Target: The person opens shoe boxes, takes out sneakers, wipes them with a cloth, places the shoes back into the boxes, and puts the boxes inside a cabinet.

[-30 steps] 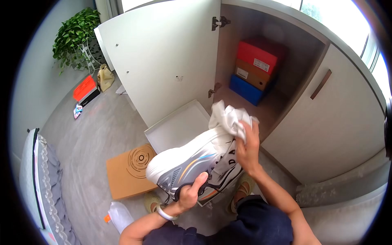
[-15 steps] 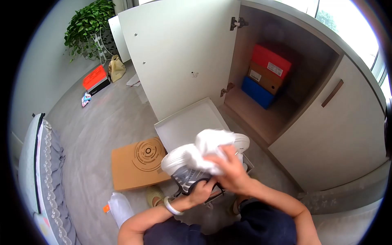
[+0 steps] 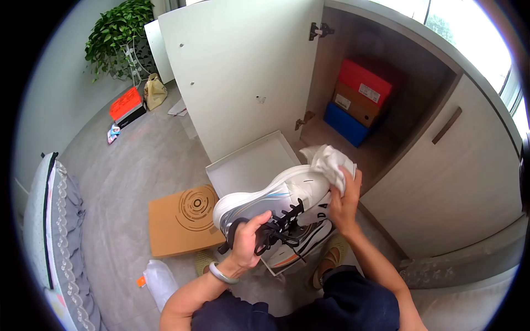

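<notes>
My left hand (image 3: 247, 241) grips a white and grey sneaker (image 3: 276, 193) with black laces by its collar, the thumb over the laces. The sneaker is tilted, toe to the right, above an open shoe box. A crumpled white cloth (image 3: 331, 165) is in my right hand (image 3: 346, 203), pressed at the sneaker's toe end. Below it, a second sneaker (image 3: 295, 251) with an orange stripe lies in the box, partly hidden by the first. The box's white lid (image 3: 251, 165) stands raised behind them.
A brown cardboard box (image 3: 176, 226) lies to the left, with a white bag (image 3: 160, 281) nearer me. Behind an open cabinet door (image 3: 237, 71), red, brown and blue shoe boxes (image 3: 356, 102) are stacked inside. An orange box (image 3: 127, 105) and a plant (image 3: 121, 33) stand far left.
My right hand has moved right with the cloth, from across the sneaker to its toe. The sneaker has turned so its laces and side now show.
</notes>
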Demonstrator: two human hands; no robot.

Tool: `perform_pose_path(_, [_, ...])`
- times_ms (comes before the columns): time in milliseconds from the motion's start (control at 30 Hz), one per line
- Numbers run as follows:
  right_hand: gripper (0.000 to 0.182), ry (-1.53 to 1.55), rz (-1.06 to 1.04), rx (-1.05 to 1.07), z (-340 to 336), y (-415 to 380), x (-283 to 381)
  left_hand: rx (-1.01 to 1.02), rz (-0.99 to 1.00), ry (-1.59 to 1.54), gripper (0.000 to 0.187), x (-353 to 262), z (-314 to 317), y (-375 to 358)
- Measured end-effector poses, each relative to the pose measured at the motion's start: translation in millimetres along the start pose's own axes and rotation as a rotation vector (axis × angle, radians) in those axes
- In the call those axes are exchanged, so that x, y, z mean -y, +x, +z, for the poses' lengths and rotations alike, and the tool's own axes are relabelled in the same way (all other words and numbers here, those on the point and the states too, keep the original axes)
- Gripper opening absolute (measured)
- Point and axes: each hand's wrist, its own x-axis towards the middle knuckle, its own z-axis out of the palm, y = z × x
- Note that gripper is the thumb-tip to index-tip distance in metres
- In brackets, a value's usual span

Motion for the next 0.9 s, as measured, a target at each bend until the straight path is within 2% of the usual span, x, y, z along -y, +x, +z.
perform_pose_path(33, [0.051,-0.004,0.002,-0.002,-2.6,-4.3,3.3,0.003,-0.003,0.0,0.022,2.5,-0.6,1.2])
perform_pose_path(100, [0.049,-0.083,-0.183,0.084,-2.0,-19.0,16.2,0.011,-0.018,-0.17,0.024,2.4,1.1,5.2])
perform_pose_path(133, [0.047,-0.013,-0.328,0.208,2.0,-31.5,22.1,0.029,-0.014,-0.262,0.034,2.7,1.9,9.1])
perform_pose_path(167, [0.046,0.058,-0.471,0.334,4.9,-43.1,25.8,0.061,-0.047,-0.325,0.034,0.1,2.7,9.2])
perform_pose_path(233, [0.044,0.147,-0.648,0.431,8.1,-48.0,26.9,0.029,-0.064,-0.355,0.036,-2.7,6.6,7.4])
perform_pose_path(267, [0.046,0.176,-0.703,0.401,10.3,-33.7,16.7,0.06,-0.081,-0.385,0.037,1.4,-5.5,11.0])
perform_pose_path(300, [0.042,0.079,-0.531,0.357,12.0,-39.5,-0.3,0.09,-0.095,-0.431,0.038,-7.4,4.0,6.2])
perform_pose_path(367, [0.042,0.01,-0.387,0.035,9.9,-6.2,21.4,0.13,-0.124,-0.448,0.037,-10.7,-1.7,8.5])
perform_pose_path(433, [0.043,0.239,-0.092,-0.065,19.9,0.3,6.7,0.133,-0.125,-0.477,0.037,-12.4,1.7,9.1])
perform_pose_path(467, [0.047,0.465,0.2,-0.044,22.9,-3.2,4.0,0.101,-0.114,-0.504,0.038,-12.9,3.4,9.5])
perform_pose_path(500, [0.047,0.462,0.2,-0.047,21.3,-4.0,11.6,0.07,-0.102,-0.531,0.039,-13.7,6.6,10.4])
perform_pose_path(567, [0.047,0.678,0.579,0.113,18.3,-9.0,29.2,0.016,-0.105,-0.533,0.042,-15.8,13.8,9.2])
perform_pose_path(600, [0.054,0.498,0.359,0.038,27.4,-12.3,31.2,0.197,-0.082,-0.44,0.045,-17.9,11.5,8.3])
perform_pose_path(633, [0.054,0.499,0.361,0.04,29.0,-12.9,28.4,0.374,-0.059,-0.342,0.049,-20.0,10.8,7.0])
perform_pose_path(667, [0.056,0.449,0.357,0.003,29.8,-12.0,25.2,0.137,0.014,-0.29,0.054,-10.3,20.7,6.2])
perform_pose_path(700, [0.059,0.399,0.351,-0.033,30.2,-8.9,23.6,0.135,0.016,-0.29,0.054,-4.8,23.1,8.0])
perform_pose_path(767, [0.058,0.426,0.419,-0.064,27.9,-3.5,24.0,0.115,0.423,0.758,0.06,9.4,18.4,11.5])
perform_pose_path(800, [0.057,0.433,0.414,-0.077,25.3,0.1,25.8,0.007,0.715,1.035,0.056,9.1,22.3,15.2])
perform_pose_path(833, [0.057,0.44,0.41,-0.089,23.6,2.8,27.5,0.004,0.715,1.034,0.056,4.4,21.9,12.0])
perform_pose_path(900, [0.054,0.446,0.378,-0.104,20.7,5.3,28.5,-0.056,0.113,1.541,0.055,-10.3,23.4,2.1])
